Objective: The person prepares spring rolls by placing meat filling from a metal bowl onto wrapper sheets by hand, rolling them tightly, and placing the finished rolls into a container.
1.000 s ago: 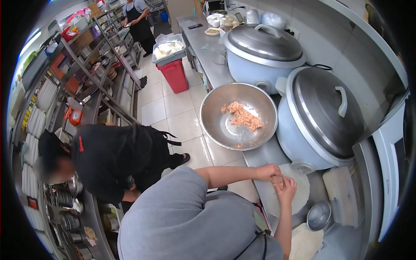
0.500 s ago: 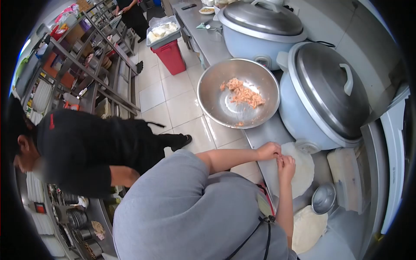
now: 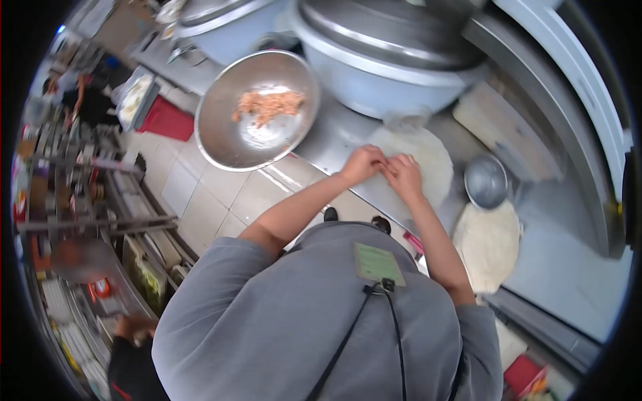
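My left hand (image 3: pixel 363 164) and my right hand (image 3: pixel 403 175) meet with fingers pinched together over the near edge of a round pale sheet (image 3: pixel 430 157) on the steel counter. What lies between the fingers is too small and hidden to make out. Right of the hands sits a small metal bowl (image 3: pixel 486 182), touching a second pale sheet (image 3: pixel 487 247). A large steel bowl (image 3: pixel 217 123) to the left holds an orange-pink minced mixture (image 3: pixel 271 107).
Two big lidded cookers (image 3: pixel 381 83) (image 3: pixel 234 33) stand behind. A translucent container (image 3: pixel 508 134) is at the right rear. A red bin (image 3: pixel 167 119) with a tray on top stands left, near metal shelving (image 3: pixel 93 224). Another person's black sleeve (image 3: pixel 134 367) shows at lower left.
The view has swung, shifting the bowl and cookers leftward. The pink mixture seen between my hands earlier is no longer visible there. The nearby person in black now shows only at the lower left.
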Demonstrator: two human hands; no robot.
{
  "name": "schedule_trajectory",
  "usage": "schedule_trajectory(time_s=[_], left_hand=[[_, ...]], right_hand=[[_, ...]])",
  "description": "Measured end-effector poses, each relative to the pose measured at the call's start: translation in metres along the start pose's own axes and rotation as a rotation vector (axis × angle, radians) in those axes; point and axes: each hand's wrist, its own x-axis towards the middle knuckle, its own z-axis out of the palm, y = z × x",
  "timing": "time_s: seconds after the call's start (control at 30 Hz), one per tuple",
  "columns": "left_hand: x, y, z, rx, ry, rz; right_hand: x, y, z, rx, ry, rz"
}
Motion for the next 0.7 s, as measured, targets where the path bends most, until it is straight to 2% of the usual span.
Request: schedule_trajectory(time_s=[0.13,0.17,0.27,0.37,0.47,0.53,0.63,0.7], left_hand=[[0.007,0.004,0.000,0.025,-0.074,-0.014],[0.010,0.014,0.001,0.049,-0.008,-0.040],[0.012,0.015,0.011,0.011,-0.107,-0.076],[0.014,0.005,0.017,0.089,-0.137,-0.048],[0.021,0.022,0.013,0.059,-0.110,-0.015],[0.019,0.017,0.021,0.049,-0.123,-0.002],[0.022,0.014,0.026,0.025,-0.135,0.019],[0.023,0.017,0.025,0.010,-0.149,0.024]], right_hand=[[-0.005,0.000,-0.010,-0.018,0.055,0.005],[-0.006,-0.003,-0.011,-0.020,0.063,0.026],[-0.012,0.000,-0.008,0.001,0.085,0.086],[-0.019,0.012,-0.007,0.063,0.040,0.131],[-0.022,0.004,-0.022,-0.008,0.161,0.069],[-0.026,0.013,-0.017,0.051,0.041,0.109],[-0.026,0.024,-0.011,0.063,0.044,0.087],[-0.032,0.015,-0.023,0.025,0.120,0.087]])
